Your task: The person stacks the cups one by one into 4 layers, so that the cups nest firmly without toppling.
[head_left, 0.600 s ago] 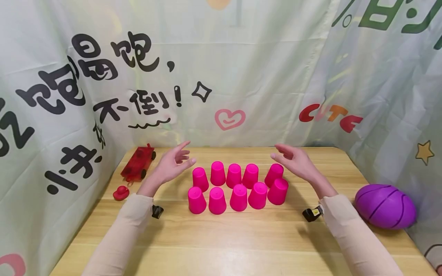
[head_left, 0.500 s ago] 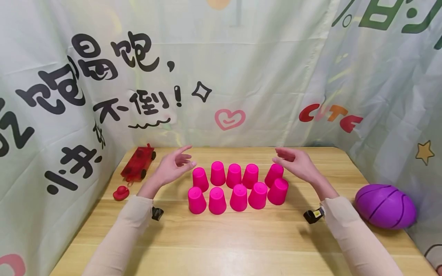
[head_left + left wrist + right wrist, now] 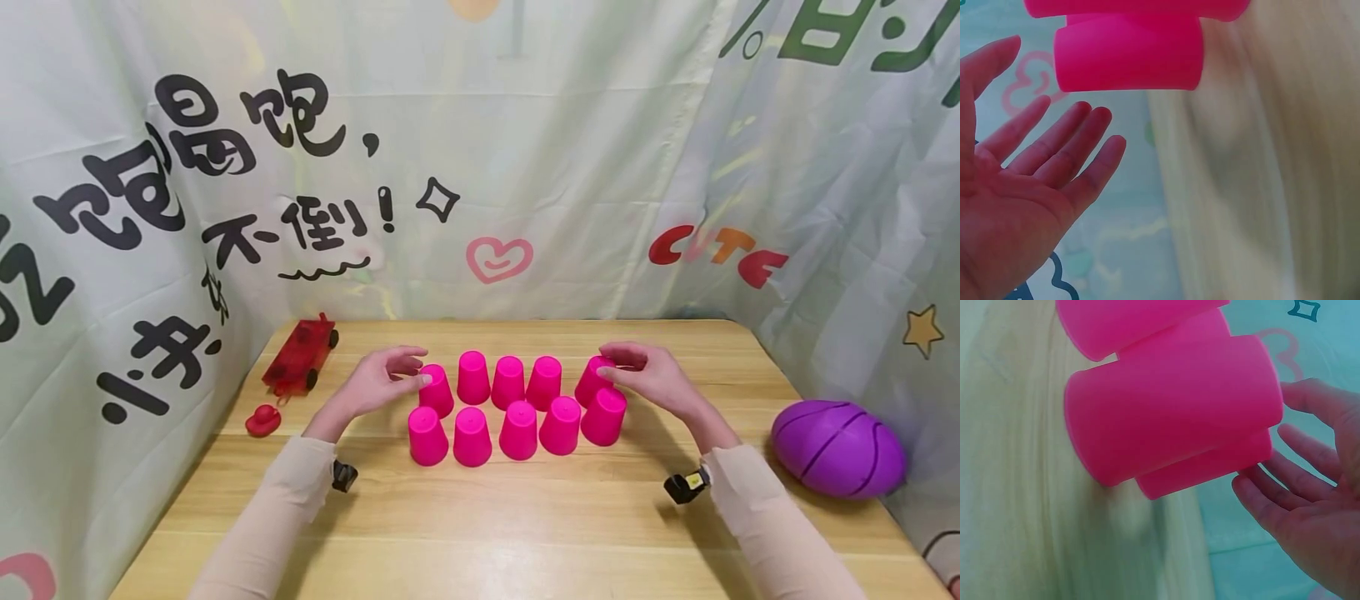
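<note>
Several bright pink cups stand upside down on the table in two rows. Beside the back-left cup (image 3: 438, 397) my left hand (image 3: 381, 385) is spread around its upper left side. The left wrist view shows a gap between those relaxed fingers and the cups. My right hand (image 3: 651, 379) is at the back-right cup (image 3: 591, 387), thumb in front and fingers behind its top. In the right wrist view the fingers come very close to that cup; whether they touch it I cannot tell. The front-right cup (image 3: 1172, 412) partly covers it there.
A red toy car (image 3: 300, 357) and a small red hat-shaped piece (image 3: 263, 420) lie at the table's left side. A purple ball (image 3: 838, 448) sits at the right edge. A printed cloth curtain (image 3: 570, 183) hangs behind the wooden table (image 3: 495, 533).
Both hands have come down towards the cups at the two ends of the back row. The cups have not moved.
</note>
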A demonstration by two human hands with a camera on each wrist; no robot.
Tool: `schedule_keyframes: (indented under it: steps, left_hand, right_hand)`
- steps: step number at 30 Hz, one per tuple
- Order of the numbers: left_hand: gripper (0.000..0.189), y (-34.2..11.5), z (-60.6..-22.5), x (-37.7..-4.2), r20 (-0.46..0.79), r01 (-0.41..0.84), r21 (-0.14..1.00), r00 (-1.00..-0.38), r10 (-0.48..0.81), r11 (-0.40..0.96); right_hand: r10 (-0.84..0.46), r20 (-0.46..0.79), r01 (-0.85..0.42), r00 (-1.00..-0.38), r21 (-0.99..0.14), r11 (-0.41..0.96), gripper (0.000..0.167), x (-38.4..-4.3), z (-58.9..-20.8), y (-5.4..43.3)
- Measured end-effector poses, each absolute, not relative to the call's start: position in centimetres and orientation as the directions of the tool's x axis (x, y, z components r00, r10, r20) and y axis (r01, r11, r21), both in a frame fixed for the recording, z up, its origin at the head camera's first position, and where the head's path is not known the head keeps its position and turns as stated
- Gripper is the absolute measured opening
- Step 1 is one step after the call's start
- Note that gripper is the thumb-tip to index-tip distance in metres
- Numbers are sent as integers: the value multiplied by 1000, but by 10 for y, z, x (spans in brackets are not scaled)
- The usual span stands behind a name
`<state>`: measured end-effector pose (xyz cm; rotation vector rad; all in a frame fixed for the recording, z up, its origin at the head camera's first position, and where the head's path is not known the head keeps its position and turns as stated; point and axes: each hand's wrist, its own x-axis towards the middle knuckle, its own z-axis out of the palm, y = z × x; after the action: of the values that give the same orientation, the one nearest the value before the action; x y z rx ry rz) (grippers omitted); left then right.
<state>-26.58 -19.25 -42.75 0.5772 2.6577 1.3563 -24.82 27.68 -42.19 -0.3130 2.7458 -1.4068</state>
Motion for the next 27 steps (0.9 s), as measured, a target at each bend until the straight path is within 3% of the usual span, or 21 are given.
schedule_keyframes:
  steps: [27]
  left_hand:
    - [55,-188,-443,-267,63,288,786,-917,393,547]
  right_hand:
    - [-188,42,-144,-981,-812,566,59,-248,-435,277]
